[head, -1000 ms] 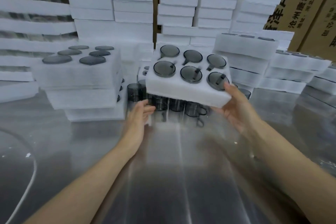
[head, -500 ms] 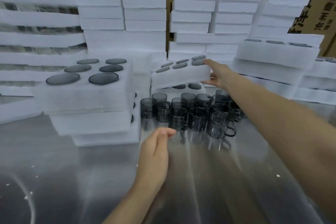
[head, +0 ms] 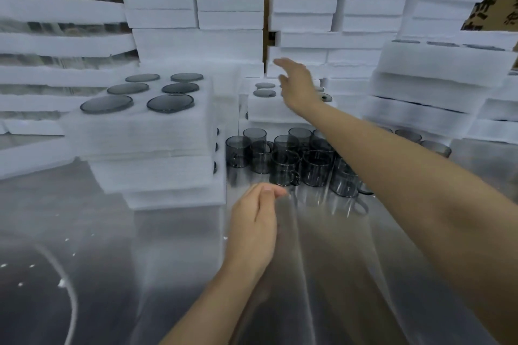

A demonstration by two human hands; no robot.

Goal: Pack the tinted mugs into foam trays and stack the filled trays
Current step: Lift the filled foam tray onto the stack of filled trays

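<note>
A cluster of several loose tinted glass mugs [head: 288, 159] stands on the shiny table. Behind them lies a filled white foam tray [head: 269, 109] on a low stack, dark mug mouths showing in its holes. My right hand [head: 297, 81] hovers above that tray with fingers stretched out, holding nothing. My left hand [head: 255, 227] hangs just in front of the mugs, fingers together and relaxed, empty. At the left a taller stack of filled foam trays [head: 145, 126] shows several mugs in its top tray.
Tall stacks of white foam trays [head: 227, 0] fill the back and both sides. More filled trays [head: 437, 70] stand at the right, with cardboard boxes [head: 499, 0] behind. The reflective metal table [head: 308, 274] stretches toward me, with foam crumbs [head: 60, 283] at the left.
My right hand set the filled tray on the low stack behind the mugs, let go and lifted above it. My left hand came away from the tray and now hangs before the mugs.
</note>
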